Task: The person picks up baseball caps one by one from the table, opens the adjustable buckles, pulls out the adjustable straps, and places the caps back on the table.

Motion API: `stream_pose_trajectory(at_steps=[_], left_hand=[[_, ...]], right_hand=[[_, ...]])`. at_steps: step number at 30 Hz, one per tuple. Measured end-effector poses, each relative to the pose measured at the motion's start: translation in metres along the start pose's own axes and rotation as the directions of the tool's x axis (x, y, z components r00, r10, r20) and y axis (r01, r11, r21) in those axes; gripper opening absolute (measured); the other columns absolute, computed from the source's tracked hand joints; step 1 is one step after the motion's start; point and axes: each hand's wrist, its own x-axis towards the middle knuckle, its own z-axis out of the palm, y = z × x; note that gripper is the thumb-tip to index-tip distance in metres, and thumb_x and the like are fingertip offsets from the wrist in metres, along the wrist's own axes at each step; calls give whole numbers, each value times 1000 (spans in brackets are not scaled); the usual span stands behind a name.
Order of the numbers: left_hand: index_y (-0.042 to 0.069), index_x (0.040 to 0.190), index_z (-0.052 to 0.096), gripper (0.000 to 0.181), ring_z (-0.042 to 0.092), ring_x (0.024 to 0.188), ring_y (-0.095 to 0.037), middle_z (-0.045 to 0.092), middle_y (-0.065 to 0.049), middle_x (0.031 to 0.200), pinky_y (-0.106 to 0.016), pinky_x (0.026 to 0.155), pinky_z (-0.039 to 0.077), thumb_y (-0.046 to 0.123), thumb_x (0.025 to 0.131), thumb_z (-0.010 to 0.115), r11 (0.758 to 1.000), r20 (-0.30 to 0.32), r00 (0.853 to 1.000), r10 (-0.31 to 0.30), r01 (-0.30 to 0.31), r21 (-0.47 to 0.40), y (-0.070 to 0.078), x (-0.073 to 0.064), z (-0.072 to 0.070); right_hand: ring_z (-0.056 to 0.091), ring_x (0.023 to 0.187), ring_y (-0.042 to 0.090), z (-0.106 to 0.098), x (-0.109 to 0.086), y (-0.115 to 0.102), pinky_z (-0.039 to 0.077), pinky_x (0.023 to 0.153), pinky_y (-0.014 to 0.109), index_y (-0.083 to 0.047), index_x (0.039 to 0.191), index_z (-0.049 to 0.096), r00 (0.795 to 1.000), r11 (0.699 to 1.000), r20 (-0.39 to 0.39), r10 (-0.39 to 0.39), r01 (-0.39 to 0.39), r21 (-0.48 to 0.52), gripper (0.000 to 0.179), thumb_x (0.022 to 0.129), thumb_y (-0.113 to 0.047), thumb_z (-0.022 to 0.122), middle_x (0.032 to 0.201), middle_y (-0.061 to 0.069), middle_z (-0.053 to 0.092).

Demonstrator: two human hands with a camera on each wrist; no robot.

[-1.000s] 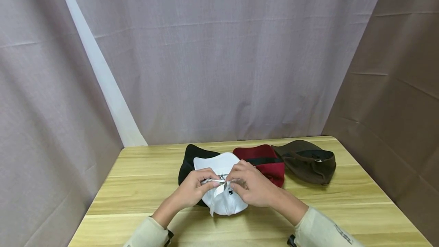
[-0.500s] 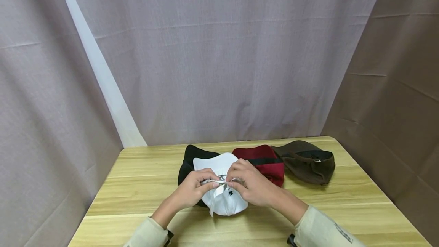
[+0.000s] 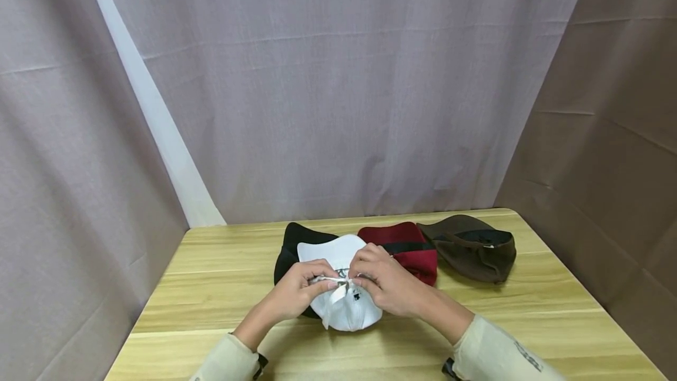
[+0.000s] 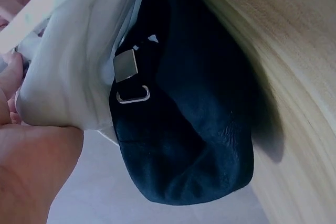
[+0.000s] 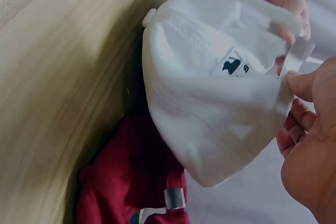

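Observation:
A white cap (image 3: 351, 313) lies crown toward me in the head view, its brim (image 3: 330, 251) pointing to the back. My left hand (image 3: 296, 291) pinches the left part of its back strap between thumb and fingers. On the other side my right hand (image 3: 388, 284) pinches the strap near the buckle area. The strap's loose end (image 3: 338, 294) hangs down over the crown. In the right wrist view the right thumb presses the white strap (image 5: 294, 61), and a small dark logo (image 5: 231, 65) shows on the cap. Fingers partly hide the buckle.
A black cap (image 3: 285, 260) sits just left of and behind the white one; its metal buckle (image 4: 126, 66) shows in the left wrist view. To the right lie a dark red cap (image 3: 420, 263) and a brown cap (image 3: 471, 257). All rest on a wooden table (image 3: 211, 287) before grey curtains.
Both hands stay at the white cap's strap, with only a slight shift of the right fingers. The other caps lie as before.

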Motion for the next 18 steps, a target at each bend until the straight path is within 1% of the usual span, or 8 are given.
stream_pose_trajectory(at_steps=[3,6,14,18], left_hand=[[9,103,81,12,63,92,-1,78,-11,101,-22,81,54,13,102,70,1000,3,1000,-10,10,-21,0,0,-1],[8,103,81,12,63,93,-1,78,-12,102,-22,80,54,11,101,70,1000,3,1000,-8,8,-21,-1,-1,-1],[9,102,81,11,63,94,-1,78,-11,102,-22,82,54,11,102,70,1000,9,1000,-9,9,-16,-2,0,-1],[8,103,81,12,63,93,-1,77,-12,102,-21,82,54,11,101,70,1000,13,1000,-10,10,-12,-2,-2,-2]], right_hand=[[54,103,8,0,-2,6,45,93,33,-20,91,72,999,1000,-29,-16,16,0,15,95,-5,74,96,-11,67],[53,102,8,0,-5,9,45,92,32,-20,91,72,999,1000,-37,-14,14,9,16,94,-4,75,94,-10,67],[52,103,7,-4,-6,7,45,93,32,-20,93,72,999,999,-9,32,-32,29,14,97,-7,73,95,-10,68],[51,104,6,-3,-6,6,44,94,32,-21,93,72,998,998,8,55,-55,33,14,98,-8,72,95,-13,67]])
